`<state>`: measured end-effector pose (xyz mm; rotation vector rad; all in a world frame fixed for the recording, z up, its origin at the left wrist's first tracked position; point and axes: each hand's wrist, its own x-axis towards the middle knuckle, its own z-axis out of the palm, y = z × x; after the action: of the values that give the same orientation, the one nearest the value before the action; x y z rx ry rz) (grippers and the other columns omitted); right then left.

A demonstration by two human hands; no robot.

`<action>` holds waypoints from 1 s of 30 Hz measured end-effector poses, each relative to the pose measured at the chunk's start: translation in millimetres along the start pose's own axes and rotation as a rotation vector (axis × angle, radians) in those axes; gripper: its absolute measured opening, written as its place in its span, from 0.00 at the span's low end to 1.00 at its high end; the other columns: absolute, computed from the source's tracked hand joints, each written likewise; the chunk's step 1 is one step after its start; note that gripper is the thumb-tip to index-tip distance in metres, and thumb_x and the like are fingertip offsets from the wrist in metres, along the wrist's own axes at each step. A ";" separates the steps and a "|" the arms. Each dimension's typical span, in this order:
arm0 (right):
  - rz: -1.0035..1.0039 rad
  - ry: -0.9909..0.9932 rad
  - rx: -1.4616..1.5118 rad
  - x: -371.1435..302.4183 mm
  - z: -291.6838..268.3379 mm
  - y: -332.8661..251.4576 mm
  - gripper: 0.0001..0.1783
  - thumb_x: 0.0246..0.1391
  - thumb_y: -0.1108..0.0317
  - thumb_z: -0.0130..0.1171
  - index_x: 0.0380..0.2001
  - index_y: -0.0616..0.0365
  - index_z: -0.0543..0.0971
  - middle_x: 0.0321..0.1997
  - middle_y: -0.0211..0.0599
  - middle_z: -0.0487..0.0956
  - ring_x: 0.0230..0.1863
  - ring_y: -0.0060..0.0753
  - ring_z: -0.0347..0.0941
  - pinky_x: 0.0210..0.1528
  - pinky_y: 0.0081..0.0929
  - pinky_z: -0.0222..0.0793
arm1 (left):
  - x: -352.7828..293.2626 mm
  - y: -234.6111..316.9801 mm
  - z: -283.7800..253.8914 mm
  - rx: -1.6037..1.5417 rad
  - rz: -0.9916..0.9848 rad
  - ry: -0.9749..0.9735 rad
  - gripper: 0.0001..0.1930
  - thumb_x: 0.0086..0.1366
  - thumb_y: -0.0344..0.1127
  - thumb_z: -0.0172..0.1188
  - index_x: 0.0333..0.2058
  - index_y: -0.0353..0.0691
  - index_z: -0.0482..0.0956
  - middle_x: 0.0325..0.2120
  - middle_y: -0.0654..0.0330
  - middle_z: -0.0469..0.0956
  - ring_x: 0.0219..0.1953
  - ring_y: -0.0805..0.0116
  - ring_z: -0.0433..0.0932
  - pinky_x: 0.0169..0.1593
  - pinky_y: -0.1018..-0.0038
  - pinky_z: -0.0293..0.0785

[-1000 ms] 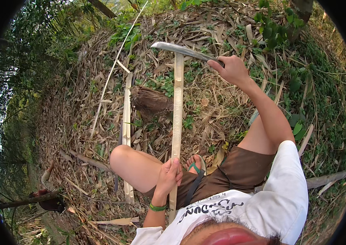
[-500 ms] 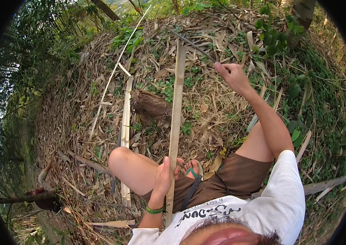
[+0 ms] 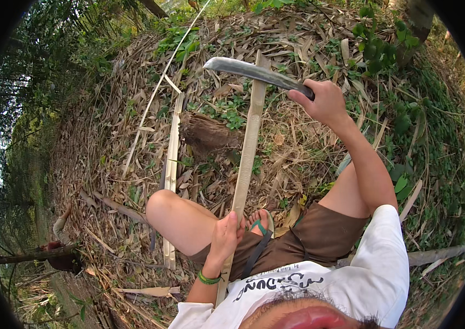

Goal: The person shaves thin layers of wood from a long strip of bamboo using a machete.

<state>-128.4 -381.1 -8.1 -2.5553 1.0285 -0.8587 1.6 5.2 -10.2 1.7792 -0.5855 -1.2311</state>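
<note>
Since half a second ago, your right hand [image 3: 325, 104] has turned the curved blade [image 3: 231, 67]: it was almost edge-on beyond the far end of your pale strip [image 3: 249, 137], and now its broad flat side shows, lying across the strip just short of that end. Your right fingers are closed round the blade's dark right end, while its lighter tip points left. You cannot tell from this view whether the metal touches the strip or passes just above it.

Your left hand [image 3: 226, 237] is wrapped round the strip toward its near end, the fingers narrow on it. From there the strip leans slightly right as it runs to the far side, between your knees; its near end reaches your white shirt [image 3: 380, 247]. You wear a green wristband [image 3: 209, 279] on that arm.

Just left of the strip, a dark log [image 3: 207, 131] lies on the leaf-strewn ground [image 3: 292, 142]. Farther left, more pale strips [image 3: 173, 156] lie beside your left knee [image 3: 162, 204]. Your sandalled foot [image 3: 260, 223] is just right of your left hand.
</note>
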 end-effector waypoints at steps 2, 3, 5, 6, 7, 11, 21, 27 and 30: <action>0.031 -0.016 0.005 3.8 -1.7 8.1 0.40 0.55 0.26 0.54 0.19 0.57 0.78 0.13 0.39 0.73 0.17 0.45 0.74 0.22 0.42 0.66 | -3.5 -4.9 -1.7 -0.026 0.000 -0.006 0.30 0.79 0.58 0.34 0.31 0.37 0.71 0.17 0.70 0.60 0.17 0.81 0.57 0.20 0.82 0.55; 0.040 -0.026 0.008 6.8 -3.0 11.3 0.40 0.56 0.26 0.54 0.19 0.57 0.79 0.12 0.38 0.72 0.17 0.45 0.73 0.22 0.42 0.65 | -1.2 -4.5 -3.2 -0.052 0.008 -0.021 0.30 0.79 0.58 0.34 0.31 0.37 0.71 0.17 0.70 0.60 0.17 0.81 0.56 0.20 0.82 0.55; 0.090 -0.062 0.007 5.7 -1.5 8.3 0.39 0.56 0.27 0.54 0.21 0.58 0.80 0.12 0.38 0.71 0.16 0.45 0.72 0.22 0.41 0.64 | 2.7 -3.2 -4.1 -0.081 0.022 -0.027 0.30 0.79 0.58 0.34 0.31 0.38 0.71 0.17 0.71 0.60 0.17 0.81 0.56 0.21 0.81 0.55; 0.111 -0.087 0.014 3.0 0.2 5.3 0.39 0.57 0.28 0.54 0.21 0.58 0.80 0.11 0.37 0.70 0.16 0.45 0.72 0.22 0.41 0.63 | 4.4 -2.4 -2.7 -0.082 0.022 -0.024 0.30 0.79 0.58 0.34 0.30 0.38 0.71 0.17 0.71 0.59 0.17 0.81 0.56 0.21 0.81 0.55; 0.109 -0.074 0.042 2.0 -2.5 2.8 0.39 0.57 0.28 0.54 0.22 0.59 0.80 0.12 0.38 0.70 0.16 0.46 0.71 0.23 0.41 0.63 | 4.0 0.8 -5.0 -0.068 0.020 -0.022 0.30 0.79 0.59 0.34 0.30 0.38 0.71 0.17 0.71 0.59 0.17 0.81 0.56 0.21 0.81 0.56; 0.073 -0.044 -0.003 -0.6 -9.4 0.6 0.38 0.59 0.30 0.53 0.23 0.60 0.79 0.12 0.38 0.69 0.16 0.45 0.68 0.24 0.40 0.60 | -1.8 11.4 -10.1 -0.005 0.062 -0.043 0.36 0.79 0.58 0.29 0.24 0.37 0.74 0.17 0.66 0.70 0.20 0.76 0.63 0.27 0.75 0.61; 0.013 -0.038 0.339 -2.3 9.3 6.1 0.39 0.64 0.35 0.51 0.22 0.67 0.71 0.14 0.32 0.59 0.17 0.25 0.53 0.23 0.34 0.46 | -17.6 10.6 -19.4 -0.063 0.064 -0.095 0.33 0.79 0.59 0.29 0.34 0.37 0.76 0.23 0.68 0.72 0.22 0.79 0.61 0.31 0.78 0.63; 0.185 -0.241 0.828 -2.5 26.5 14.0 0.31 0.70 0.39 0.46 0.21 0.54 0.68 0.16 0.21 0.63 0.16 0.11 0.54 0.18 0.19 0.44 | -16.9 8.4 -20.0 -0.176 0.043 -0.103 0.26 0.79 0.54 0.40 0.36 0.37 0.77 0.24 0.69 0.74 0.24 0.80 0.65 0.32 0.79 0.65; 0.295 -0.199 1.116 -1.0 22.7 -3.8 0.27 0.69 0.43 0.51 0.24 0.55 0.72 0.12 0.20 0.61 0.12 0.10 0.53 0.15 0.16 0.46 | -15.1 -6.6 -18.3 0.014 0.121 -0.047 0.20 0.76 0.49 0.51 0.35 0.37 0.77 0.24 0.69 0.75 0.28 0.81 0.70 0.35 0.78 0.68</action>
<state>-113.0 -377.3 -24.9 -1.4656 0.5680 -0.7558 11.6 27.3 -5.8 1.7041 -0.7201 -1.1910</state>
